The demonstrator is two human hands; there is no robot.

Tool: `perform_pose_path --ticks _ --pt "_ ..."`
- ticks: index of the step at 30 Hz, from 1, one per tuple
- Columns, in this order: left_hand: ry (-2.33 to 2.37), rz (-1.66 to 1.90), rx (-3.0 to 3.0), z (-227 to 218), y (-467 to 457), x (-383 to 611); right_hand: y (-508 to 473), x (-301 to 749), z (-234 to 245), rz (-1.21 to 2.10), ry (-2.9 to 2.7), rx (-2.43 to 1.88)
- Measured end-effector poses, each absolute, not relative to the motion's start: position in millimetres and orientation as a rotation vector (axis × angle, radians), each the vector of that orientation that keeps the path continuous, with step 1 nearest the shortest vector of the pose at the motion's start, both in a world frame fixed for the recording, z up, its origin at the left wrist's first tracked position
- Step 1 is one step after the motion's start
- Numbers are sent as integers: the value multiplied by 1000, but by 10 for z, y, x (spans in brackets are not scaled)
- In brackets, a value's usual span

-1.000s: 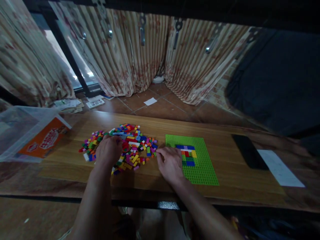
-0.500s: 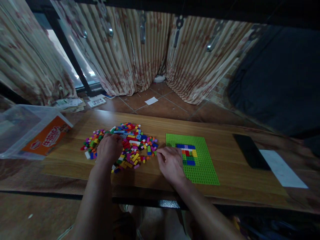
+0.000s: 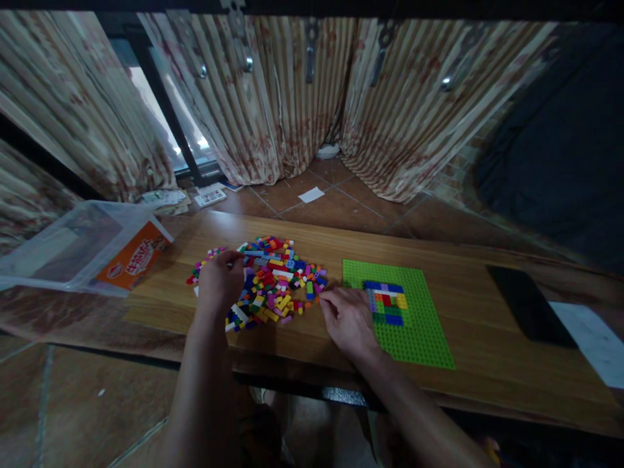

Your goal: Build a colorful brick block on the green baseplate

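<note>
Head view: seeing loose bricks [image 3: 279, 281] left of green baseplate [image 3: 423, 343]; brick build [image 3: 389, 311] on baseplate; left hand [image 3: 221, 276] over loose bricks, left of baseplate, partly curled, can't tell if gripping; right hand [image 3: 351, 320] at baseplate's left edge, curled, can't tell if gripping; black slab [image 3: 529, 304] right of baseplate.

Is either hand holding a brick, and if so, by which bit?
I can't tell. The left hand is at the loose bricks, the right hand by the green baseplate; no held brick shows clearly.
</note>
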State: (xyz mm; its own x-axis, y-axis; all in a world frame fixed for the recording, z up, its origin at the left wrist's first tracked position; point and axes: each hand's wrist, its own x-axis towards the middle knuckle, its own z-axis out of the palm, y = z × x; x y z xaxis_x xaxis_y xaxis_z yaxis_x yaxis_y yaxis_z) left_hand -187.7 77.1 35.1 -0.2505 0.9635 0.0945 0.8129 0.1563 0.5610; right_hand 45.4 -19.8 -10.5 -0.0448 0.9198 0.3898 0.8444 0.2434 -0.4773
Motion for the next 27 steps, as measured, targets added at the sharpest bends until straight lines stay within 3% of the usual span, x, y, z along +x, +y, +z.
perform_pose_path --ticks 7,13,20,27 --pt "2167 831 1602 384 737 -1984 -205 419 -108 156 -1928 -1579" --pt "2069 1104 1423 384 696 -2188 -225 453 -170 97 -1983 -1561" --pt "2138 759 1478 393 548 -2415 -220 462 -223 66 -2002 -1530" --pt "2316 693 1373 417 454 -2496 -250 362 -223 96 -1997 -1437"
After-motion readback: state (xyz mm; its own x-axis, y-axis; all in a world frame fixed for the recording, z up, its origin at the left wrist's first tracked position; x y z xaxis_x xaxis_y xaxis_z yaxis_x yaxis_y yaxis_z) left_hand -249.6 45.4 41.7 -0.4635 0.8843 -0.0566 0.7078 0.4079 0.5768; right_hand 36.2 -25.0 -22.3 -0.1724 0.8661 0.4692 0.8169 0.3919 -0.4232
